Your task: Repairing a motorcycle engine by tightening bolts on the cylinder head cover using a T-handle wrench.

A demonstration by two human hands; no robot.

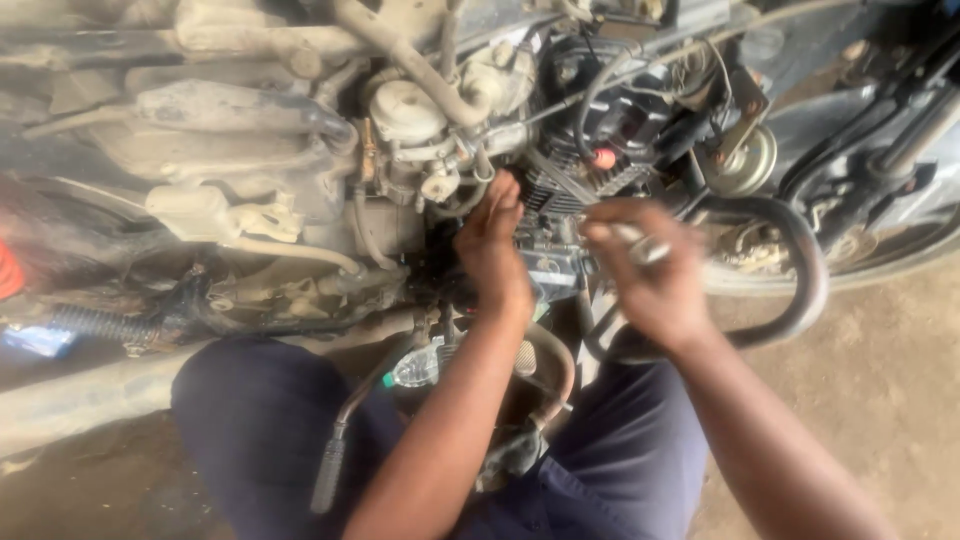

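Dirt floor (880, 400); left hand (492, 245) spread on engine (560, 190), right hand (650, 275) pinching tool (640, 243) (blurred).

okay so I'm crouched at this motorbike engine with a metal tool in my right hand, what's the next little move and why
Probably bring the right hand and its small metal tool left to the engine, where the left hand already rests its fingers. The tool is held off the engine, apart from the left hand, so it is not yet working on anything. Which fastener it fits is too blurred to tell.

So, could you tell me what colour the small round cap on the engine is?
Red-orange cap, clearest in the head view.
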